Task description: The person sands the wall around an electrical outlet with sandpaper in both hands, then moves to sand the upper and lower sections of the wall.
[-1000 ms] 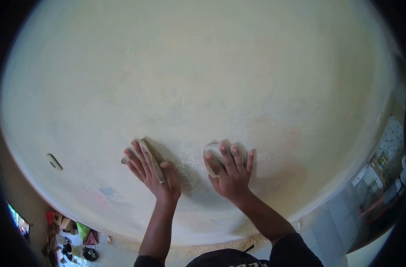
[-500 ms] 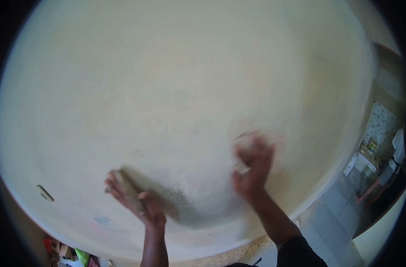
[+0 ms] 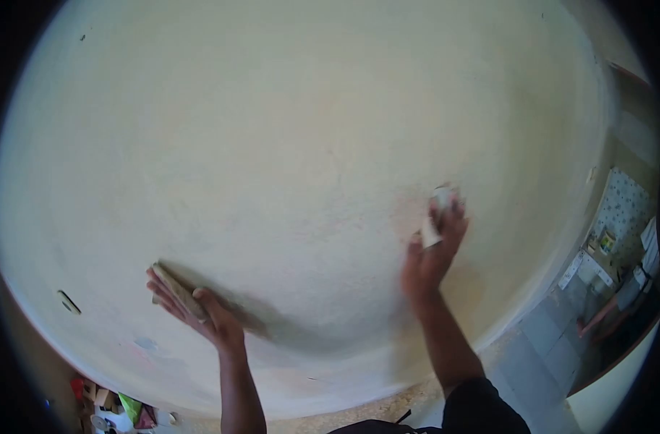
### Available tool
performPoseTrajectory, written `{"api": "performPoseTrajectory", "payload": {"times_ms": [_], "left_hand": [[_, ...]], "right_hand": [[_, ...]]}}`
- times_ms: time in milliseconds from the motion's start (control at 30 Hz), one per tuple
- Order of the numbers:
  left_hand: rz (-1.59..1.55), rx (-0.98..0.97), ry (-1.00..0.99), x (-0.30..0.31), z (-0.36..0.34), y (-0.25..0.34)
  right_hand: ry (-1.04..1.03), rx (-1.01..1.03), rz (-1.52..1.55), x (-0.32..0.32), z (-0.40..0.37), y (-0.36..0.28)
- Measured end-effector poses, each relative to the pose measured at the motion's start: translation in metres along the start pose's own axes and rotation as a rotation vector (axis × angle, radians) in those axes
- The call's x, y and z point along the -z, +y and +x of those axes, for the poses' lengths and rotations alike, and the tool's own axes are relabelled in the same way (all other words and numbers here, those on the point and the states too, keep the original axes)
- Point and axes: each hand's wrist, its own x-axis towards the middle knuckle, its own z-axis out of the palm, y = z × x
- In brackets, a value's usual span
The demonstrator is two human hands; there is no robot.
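Cream-painted wall (image 3: pixel 308 130) fills most of the view, with a person (image 3: pixel 630 289) beyond its edge, between 3 and 4 o'clock. The left hand (image 3: pixel 203 311), at 8 o'clock, has its fingers close together, thumb apart, holding a folded tan sheet (image 3: pixel 176 289) against the wall. Between 3 and 4 o'clock, the right hand (image 3: pixel 432 253), fingertips blurred, grips a pale sheet (image 3: pixel 430 231), fingers curled. A small oblong fitting (image 3: pixel 69 302) sits between 8 and 9 o'clock.

Soft, dim light is falling evenly across the pale wall (image 3: pixel 308 130), with shading pooling near its lower edge. A dark shadow is spreading beside the left hand (image 3: pixel 199 311). Motion is blurring the right hand (image 3: pixel 435 249). The lens is bowing the wall's edges, and black is ringing the corners.
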Motion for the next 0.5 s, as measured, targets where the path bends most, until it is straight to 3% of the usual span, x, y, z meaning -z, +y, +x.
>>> {"api": "performPoseTrajectory", "payload": {"times_ms": [67, 167, 200, 267, 333, 433, 467, 500], "left_hand": [[-0.080, -0.052, 0.001, -0.015, -0.018, 0.031], [-0.035, -0.172, -0.229, -0.022, -0.057, 0.085], [-0.022, -0.189, -0.214, -0.026, -0.061, 0.083], [-0.102, -0.126, -0.140, -0.024, -0.049, 0.075], [-0.135, -0.027, -0.036, -0.025, -0.033, 0.074], [-0.104, 0.066, 0.056, -0.046, -0.044, 0.097], [-0.117, -0.039, 0.020, -0.054, -0.057, 0.115], [-0.040, -0.094, -0.054, -0.059, -0.074, 0.132]], "right_hand": [[-0.168, 0.185, -0.063, -0.003, -0.037, -0.020], [-0.350, 0.423, -0.096, 0.005, -0.053, -0.015], [-0.401, 0.494, -0.092, 0.009, -0.055, -0.011], [-0.403, 0.292, -0.040, 0.024, -0.018, 0.028], [-0.232, 0.106, -0.018, 0.034, 0.020, 0.066], [-0.142, 0.080, -0.055, 0.027, 0.011, 0.057], [-0.164, 0.162, -0.009, 0.021, -0.012, 0.053], [-0.321, 0.251, -0.104, 0.024, -0.029, 0.043]]}}
